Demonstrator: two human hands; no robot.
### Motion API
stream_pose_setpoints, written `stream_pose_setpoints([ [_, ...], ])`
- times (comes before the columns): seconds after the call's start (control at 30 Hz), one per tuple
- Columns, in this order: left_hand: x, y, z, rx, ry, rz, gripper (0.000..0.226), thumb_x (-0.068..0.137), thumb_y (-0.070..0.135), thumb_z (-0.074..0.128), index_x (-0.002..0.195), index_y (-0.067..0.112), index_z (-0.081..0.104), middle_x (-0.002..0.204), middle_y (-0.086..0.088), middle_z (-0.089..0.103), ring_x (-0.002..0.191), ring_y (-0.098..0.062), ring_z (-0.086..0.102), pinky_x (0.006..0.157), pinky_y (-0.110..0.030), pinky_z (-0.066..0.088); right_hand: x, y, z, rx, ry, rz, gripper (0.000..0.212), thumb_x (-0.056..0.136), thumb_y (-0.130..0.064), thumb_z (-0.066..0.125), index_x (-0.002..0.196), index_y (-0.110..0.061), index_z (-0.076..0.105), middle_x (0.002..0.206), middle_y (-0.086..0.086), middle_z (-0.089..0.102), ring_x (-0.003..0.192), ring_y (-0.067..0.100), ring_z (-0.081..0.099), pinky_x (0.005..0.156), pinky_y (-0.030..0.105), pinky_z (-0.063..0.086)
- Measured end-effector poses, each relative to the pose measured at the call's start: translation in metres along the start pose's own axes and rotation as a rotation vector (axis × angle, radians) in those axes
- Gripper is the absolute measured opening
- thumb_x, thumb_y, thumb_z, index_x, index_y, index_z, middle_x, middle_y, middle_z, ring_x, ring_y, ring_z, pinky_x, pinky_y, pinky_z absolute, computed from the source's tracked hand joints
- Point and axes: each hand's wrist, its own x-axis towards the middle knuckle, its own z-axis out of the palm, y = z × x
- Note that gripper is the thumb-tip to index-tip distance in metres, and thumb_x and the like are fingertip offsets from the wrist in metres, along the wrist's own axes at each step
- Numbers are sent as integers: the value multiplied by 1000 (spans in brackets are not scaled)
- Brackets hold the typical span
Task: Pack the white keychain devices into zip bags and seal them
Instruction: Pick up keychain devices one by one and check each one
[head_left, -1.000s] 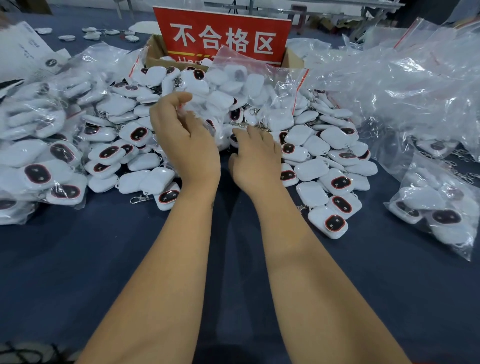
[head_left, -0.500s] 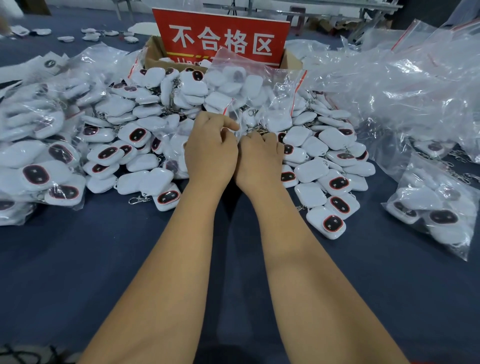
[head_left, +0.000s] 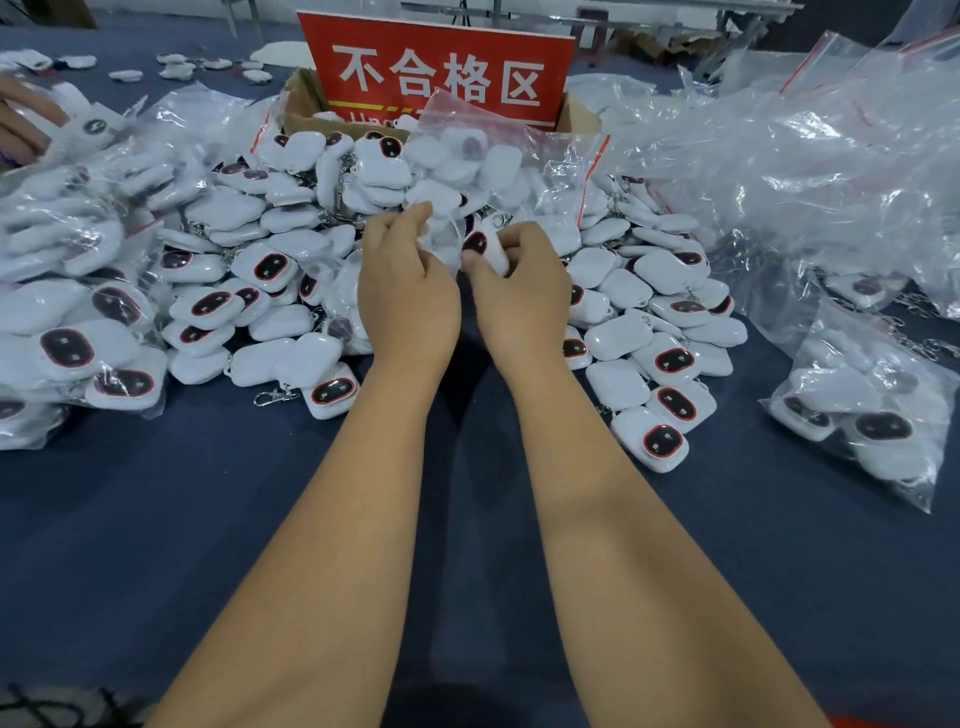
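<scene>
The keychain devices (head_left: 602, 382) piled everywhere are glossy white, and the face-up ones have a black oval window ringed in thin red, with silver clips (head_left: 270, 397) on a few. The zip bags (head_left: 519, 171) are clear plastic with a red strip along the seal, all sitting on a dark navy tablecloth (head_left: 156, 519). At the back there's a bright red sign (head_left: 441, 73) with white characters and a yellow line under them, stuck in a plain brown cardboard box (head_left: 301, 104).

Blue-clothed table (head_left: 156, 519) under heaped keychain devices (head_left: 260, 270), filled zip bags (head_left: 862, 410).
</scene>
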Motion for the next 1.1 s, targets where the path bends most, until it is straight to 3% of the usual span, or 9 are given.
stream_pose_setpoints([
  [0.1,-1,0,1,21,-60,20,45,91,0,38,121,19,66,126,4,54,96,8,41,72,-8,31,5,-1,0,336,25,176,13,89,-17,69,91,-20,57,88,0,68,76,12,67,74,29,56],
  [0.2,-1,-1,2,57,-99,39,37,94,8,43,119,20,67,121,8,53,94,6,44,77,-16,32,8,-1,1,553,-31,294,17,93,-4,62,110,-6,63,97,8,71,75,9,66,67,21,55],
  [0.33,0,-1,2,82,-118,41,33,94,13,47,119,21,67,122,5,53,99,-4,51,81,-21,35,8,-3,1,593,-128,328,35,92,10,50,125,3,61,113,21,69,94,22,64,88,35,54],
  [0.5,0,-1,2,71,-128,29,31,95,17,47,119,19,67,120,7,52,99,-7,53,81,-22,36,7,-3,1,579,-136,328,33,91,10,55,121,-3,62,96,9,71,82,16,66,69,25,56],
  [0.73,0,-2,2,75,-141,28,30,95,20,48,117,20,67,119,6,54,92,-3,47,79,-22,34,6,-2,3,535,-138,306,24,90,3,63,97,-20,62,86,2,70,81,18,66,85,43,56],
  [0.83,-1,-2,2,76,-147,26,29,95,21,48,117,20,67,119,6,53,91,-2,46,79,-22,33,5,-1,2,553,-147,302,23,88,4,65,99,-16,64,85,2,70,78,14,67,76,33,58],
  [0.93,-1,-1,2,62,-143,21,28,96,23,47,116,19,67,119,6,54,91,-2,46,79,-23,34,4,-3,0,594,-178,317,24,87,5,65,105,-11,66,79,3,70,63,8,64,52,19,50],
  [1.1,0,-1,1,70,-141,36,27,97,25,47,114,18,67,116,7,52,89,-2,46,77,-23,32,4,-5,-2,651,-200,330,27,86,8,58,110,-1,67,82,9,68,68,15,63,55,20,51],
])
